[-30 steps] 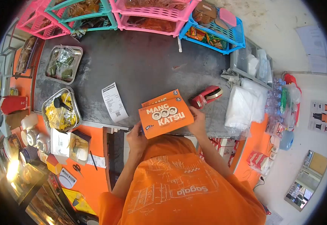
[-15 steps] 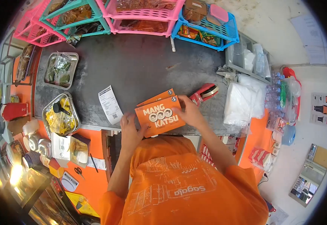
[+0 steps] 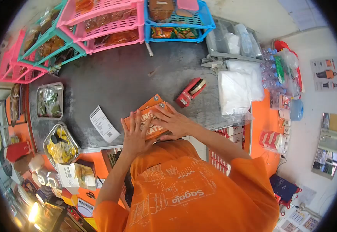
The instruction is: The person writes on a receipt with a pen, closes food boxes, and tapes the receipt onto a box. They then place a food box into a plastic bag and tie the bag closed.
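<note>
Two orange printed boxes, partly overlapping, lie at the near edge of the dark counter. The front box (image 3: 151,133) carries white lettering, half covered by my hands; the other box (image 3: 148,104) peeks out behind it. My left hand (image 3: 134,137) rests flat on the left side of the front box, fingers spread. Across its right part lies my right hand (image 3: 173,123), fingers stretched out and apart. To the left is a printed receipt (image 3: 104,123). A red tape dispenser (image 3: 190,92) stands beyond my right hand.
Pink racks (image 3: 114,25) and a blue rack (image 3: 180,31) with packets line the back. On the left are a metal tray (image 3: 39,101) of green items and a tray (image 3: 75,151) of yellow food. White plastic bags (image 3: 234,92) lie at right.
My hands have moved from holding the front box's sides to lying flat over its face. The boxes now rest lower and more tilted. The view has shifted.
</note>
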Available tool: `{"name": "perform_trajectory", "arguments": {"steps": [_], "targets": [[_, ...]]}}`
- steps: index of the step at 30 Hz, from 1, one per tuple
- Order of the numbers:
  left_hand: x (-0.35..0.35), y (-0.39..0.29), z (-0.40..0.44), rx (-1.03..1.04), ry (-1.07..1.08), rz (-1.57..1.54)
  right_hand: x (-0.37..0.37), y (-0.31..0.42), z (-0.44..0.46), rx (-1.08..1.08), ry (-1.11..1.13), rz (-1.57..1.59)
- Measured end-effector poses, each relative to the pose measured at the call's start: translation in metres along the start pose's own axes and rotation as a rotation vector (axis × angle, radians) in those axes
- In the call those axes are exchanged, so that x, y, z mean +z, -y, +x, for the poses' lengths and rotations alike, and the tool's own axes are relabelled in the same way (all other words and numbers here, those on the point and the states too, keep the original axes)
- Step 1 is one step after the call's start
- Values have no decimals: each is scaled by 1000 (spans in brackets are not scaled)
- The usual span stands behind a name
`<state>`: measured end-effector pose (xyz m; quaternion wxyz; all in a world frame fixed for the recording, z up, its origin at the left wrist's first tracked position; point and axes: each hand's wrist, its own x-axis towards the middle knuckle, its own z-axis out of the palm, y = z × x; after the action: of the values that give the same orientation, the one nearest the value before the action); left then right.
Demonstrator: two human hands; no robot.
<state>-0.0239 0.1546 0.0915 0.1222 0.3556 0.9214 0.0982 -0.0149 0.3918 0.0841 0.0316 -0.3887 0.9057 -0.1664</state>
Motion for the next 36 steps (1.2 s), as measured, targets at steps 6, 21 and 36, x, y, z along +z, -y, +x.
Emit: {"name": "perform_trajectory", "arguments": {"steps": [6,21,36], "targets": [[12,-10,21,-79,-105,-71,50,-7,-28,1249,-1066,525],[-1,-17,50,-172,-311,-64,105,2,-54,1481,-772,662],[-4,-10,63,-246,-241,-278,81,12,-23,1047,-393,774]]}}
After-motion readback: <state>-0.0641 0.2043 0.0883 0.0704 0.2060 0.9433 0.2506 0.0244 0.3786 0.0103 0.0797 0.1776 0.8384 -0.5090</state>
